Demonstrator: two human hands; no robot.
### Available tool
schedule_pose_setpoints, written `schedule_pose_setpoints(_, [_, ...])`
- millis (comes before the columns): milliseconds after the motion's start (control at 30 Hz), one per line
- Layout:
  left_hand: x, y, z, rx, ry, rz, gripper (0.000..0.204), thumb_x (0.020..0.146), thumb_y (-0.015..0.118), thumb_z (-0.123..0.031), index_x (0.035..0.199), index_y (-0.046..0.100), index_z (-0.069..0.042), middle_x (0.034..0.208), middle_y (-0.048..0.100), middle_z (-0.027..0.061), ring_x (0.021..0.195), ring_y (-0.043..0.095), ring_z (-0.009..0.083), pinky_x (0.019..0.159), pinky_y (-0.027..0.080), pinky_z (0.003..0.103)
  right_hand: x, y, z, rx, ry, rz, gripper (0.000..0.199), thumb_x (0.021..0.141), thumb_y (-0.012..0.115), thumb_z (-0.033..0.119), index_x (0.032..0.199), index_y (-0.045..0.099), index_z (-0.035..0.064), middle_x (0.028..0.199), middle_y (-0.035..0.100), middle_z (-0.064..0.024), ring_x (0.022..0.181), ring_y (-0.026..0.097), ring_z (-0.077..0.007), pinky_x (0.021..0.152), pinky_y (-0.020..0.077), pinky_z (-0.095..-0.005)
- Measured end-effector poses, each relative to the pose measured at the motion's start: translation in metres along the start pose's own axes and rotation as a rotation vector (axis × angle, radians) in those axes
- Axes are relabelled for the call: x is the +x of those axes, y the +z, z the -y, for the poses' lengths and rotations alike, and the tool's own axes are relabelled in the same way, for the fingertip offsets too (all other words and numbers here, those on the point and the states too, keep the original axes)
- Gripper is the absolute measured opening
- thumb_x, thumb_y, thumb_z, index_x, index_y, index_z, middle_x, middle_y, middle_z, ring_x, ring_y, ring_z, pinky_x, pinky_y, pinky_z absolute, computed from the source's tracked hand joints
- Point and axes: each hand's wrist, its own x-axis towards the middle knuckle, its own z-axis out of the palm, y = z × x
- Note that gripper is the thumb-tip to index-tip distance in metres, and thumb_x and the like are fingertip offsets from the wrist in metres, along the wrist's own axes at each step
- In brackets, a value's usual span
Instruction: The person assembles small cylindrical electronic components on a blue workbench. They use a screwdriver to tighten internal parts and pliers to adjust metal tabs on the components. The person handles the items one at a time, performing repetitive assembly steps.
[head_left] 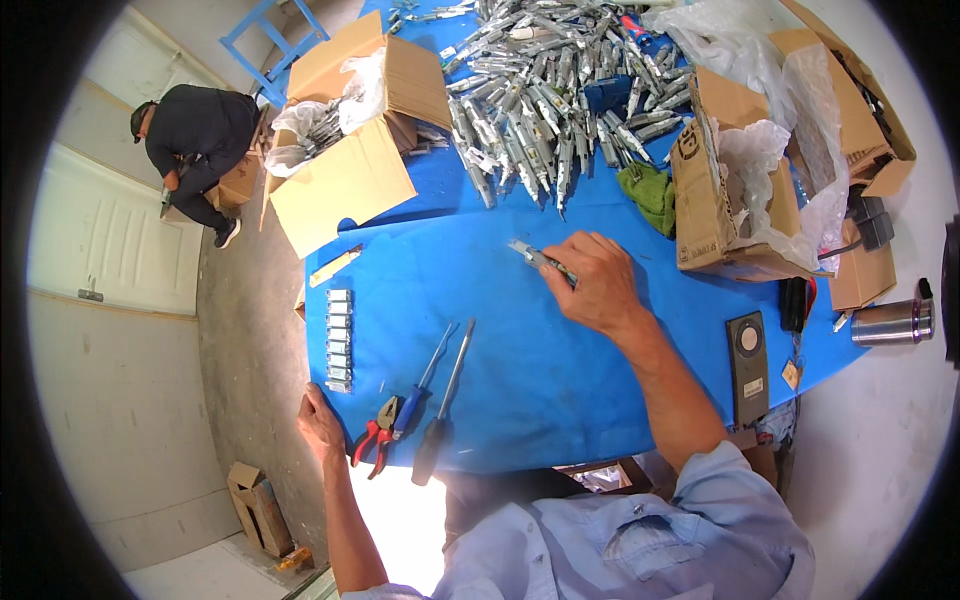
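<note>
Head view: right hand (598, 282) out over middle of blue-covered counter (560, 390), fingers closed round a slim silver metal part with a dark band (540, 260), one end sticking out to the left past the knuckles, held just above the cloth. Left hand (320, 425) resting on near left edge of counter, fingers curled over the rim, holding nothing. Just right of it red-handled pliers (374, 436), then blue-handled screwdriver (425, 385) and black-handled screwdriver (442, 415), lying side by side, shafts pointing away. Column of small silver metal blocks (339, 340) in a neat line near left edge. Big heap of silver metal parts (545, 100) at far side. Green cloth rag (650, 195) beside the heap. Open cardboard box with plastic liner (350, 150) far left, second lined cardboard box (735, 190) on right. Flat grey rectangular device with a round dial (748, 365) near right edge. Steel cup (890, 322) off to the right. Another person in black (195, 140) crouched on floor far left
</note>
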Motion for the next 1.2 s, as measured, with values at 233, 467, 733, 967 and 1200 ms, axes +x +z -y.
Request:
schedule_pose_setpoints(233, [-0.003, -0.004, -0.007, 0.013, -0.025, 0.002, 0.075, 0.107, 0.044, -0.062, 0.097, 0.07, 0.008, 0.079, 0.065, 0.0241, 0.073, 0.057, 0.0298, 0.073, 0.047, 0.047, 0.0, -0.001, -0.001, -0.003, -0.008, 0.015, 0.013, 0.085, 0.08, 0.021, 0.093, 0.078, 0.011, 0.085, 0.065, -0.0048, 0.081, 0.064, -0.0264, 0.07, 0.0481, -0.0417])
schedule_pose_setpoints(467, [-0.002, 0.0, -0.006, -0.011, -0.006, -0.007, 0.078, 0.106, 0.042, -0.064, 0.095, 0.069, 0.008, 0.079, 0.065, 0.0243, 0.073, 0.057, 0.0308, 0.074, 0.047, 0.048, -0.001, -0.002, -0.003, 0.01, 0.0, 0.026, 0.013, 0.086, 0.079, 0.02, 0.094, 0.078, 0.0108, 0.085, 0.065, -0.0052, 0.081, 0.064, -0.0266, 0.071, 0.0485, -0.0423])
schedule_pose_setpoints(733, [-0.001, -0.001, -0.004, -0.006, -0.012, 0.003, 0.078, 0.106, 0.043, -0.064, 0.095, 0.07, 0.008, 0.078, 0.065, 0.0228, 0.073, 0.058, 0.0302, 0.074, 0.047, 0.047, 0.0, -0.004, -0.001, 0.011, 0.002, 0.027, 0.014, 0.085, 0.08, 0.021, 0.095, 0.078, 0.011, 0.084, 0.065, -0.0049, 0.081, 0.064, -0.0265, 0.071, 0.0486, -0.0424])
schedule_pose_setpoints(967, [-0.002, 0.0, 0.001, -0.045, 0.001, -0.018, 0.076, 0.106, 0.044, -0.063, 0.095, 0.07, 0.008, 0.077, 0.065, 0.0221, 0.072, 0.057, 0.0291, 0.073, 0.047, 0.047, -0.001, -0.002, -0.004, 0.028, 0.017, 0.042, 0.016, 0.084, 0.081, 0.023, 0.095, 0.079, 0.0113, 0.086, 0.066, -0.0048, 0.082, 0.065, -0.0268, 0.072, 0.0502, -0.0428])
schedule_pose_setpoints(1200, [-0.002, -0.004, -0.002, 0.028, -0.038, -0.022, 0.074, 0.106, 0.045, -0.062, 0.103, 0.07, 0.008, 0.082, 0.067, 0.0235, 0.076, 0.059, 0.0254, 0.076, 0.049, 0.045, 0.007, -0.01, -0.005, 0.218, 0.141, 0.022, 0.014, 0.085, 0.079, 0.023, 0.09, 0.079, 0.0095, 0.078, 0.069, -0.0065, 0.069, 0.067, -0.0265, 0.062, 0.0517, -0.0385])
